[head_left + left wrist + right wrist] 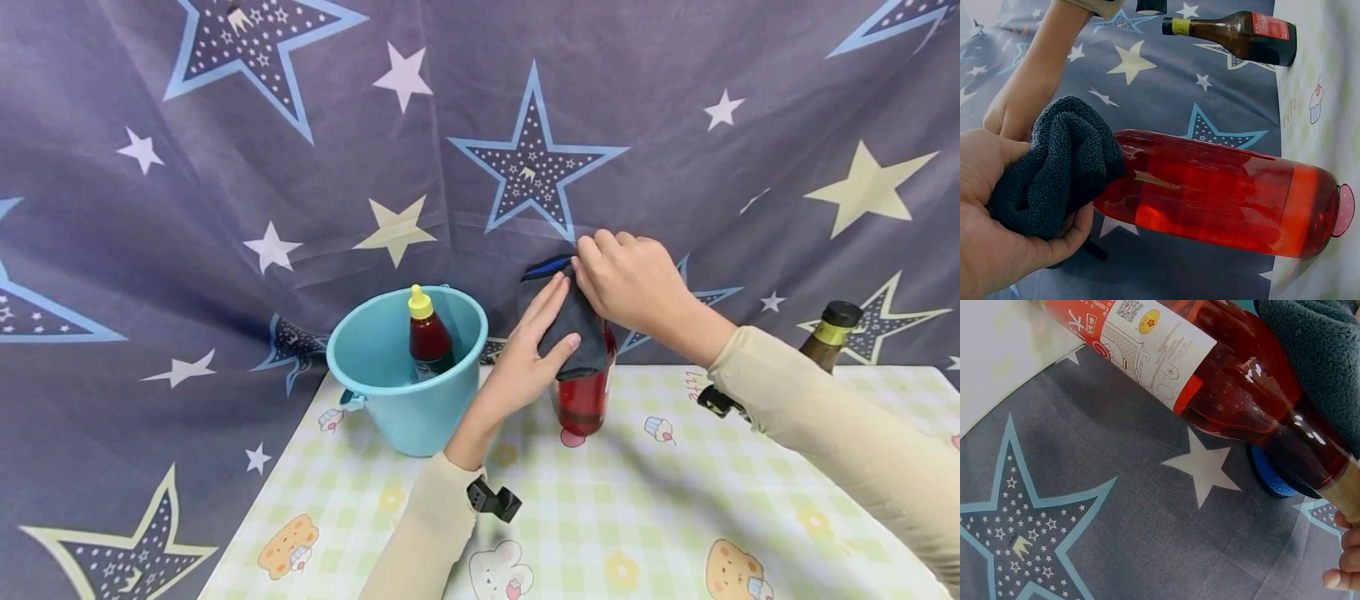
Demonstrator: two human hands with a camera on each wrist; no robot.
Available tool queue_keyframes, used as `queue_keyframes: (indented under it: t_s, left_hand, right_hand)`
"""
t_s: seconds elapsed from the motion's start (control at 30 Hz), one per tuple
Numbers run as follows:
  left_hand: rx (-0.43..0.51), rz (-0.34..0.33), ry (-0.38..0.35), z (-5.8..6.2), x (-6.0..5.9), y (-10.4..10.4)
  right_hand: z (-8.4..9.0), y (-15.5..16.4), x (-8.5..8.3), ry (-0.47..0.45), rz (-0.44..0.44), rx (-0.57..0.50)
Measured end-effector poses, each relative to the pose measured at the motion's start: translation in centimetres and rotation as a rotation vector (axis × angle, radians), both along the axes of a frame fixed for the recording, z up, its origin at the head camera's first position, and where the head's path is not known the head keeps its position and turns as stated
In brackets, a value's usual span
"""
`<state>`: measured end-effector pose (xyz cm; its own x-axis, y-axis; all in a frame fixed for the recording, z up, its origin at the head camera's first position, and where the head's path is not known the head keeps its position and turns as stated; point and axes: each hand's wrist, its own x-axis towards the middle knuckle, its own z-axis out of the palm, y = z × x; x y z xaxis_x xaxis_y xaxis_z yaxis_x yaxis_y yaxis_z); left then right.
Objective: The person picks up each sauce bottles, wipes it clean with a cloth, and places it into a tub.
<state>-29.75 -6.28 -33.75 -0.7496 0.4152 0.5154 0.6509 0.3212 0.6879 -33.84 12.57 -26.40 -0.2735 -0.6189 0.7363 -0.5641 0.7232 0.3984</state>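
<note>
1. We see the red bottle [583, 400] upright near the bench's [675, 508] back edge, mid-width; it looks smooth, slippery and heavy with liquid.
2. Our left hand [534, 350] presses the soft dark cloth [573, 321] to its shoulder, fingers curled round the cloth.
3. Our right hand [630, 283] grips the cloth-covered top.
4. The blue bucket [405, 392] stands near on the left and a brown bottle [828, 337] well apart on the right; open room lies toward the front edge.

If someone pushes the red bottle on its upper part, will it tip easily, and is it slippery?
The red bottle is tall with a narrow base, so a push high up would probably tip it. It looks nearly full of red liquid, so likely heavy for its size. Its surface is smooth and glossy, perhaps slippery; the dark towel held by the left hand may improve grip.
</note>
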Motion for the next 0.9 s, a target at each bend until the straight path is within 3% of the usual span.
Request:
queue_keyframes:
  t_s: [0.4,0.9]
  left_hand:
    - [0.059,0.093,0.032,-0.11,0.37,0.34]
    - [0.02,0.12,0.026,0.22,0.82,0.22]
  right_hand:
    - [0.0,-0.08,0.15,0.003,-0.003,-0.009]
    - [-0.07,-0.07,0.04,0.006,0.005,-0.007]
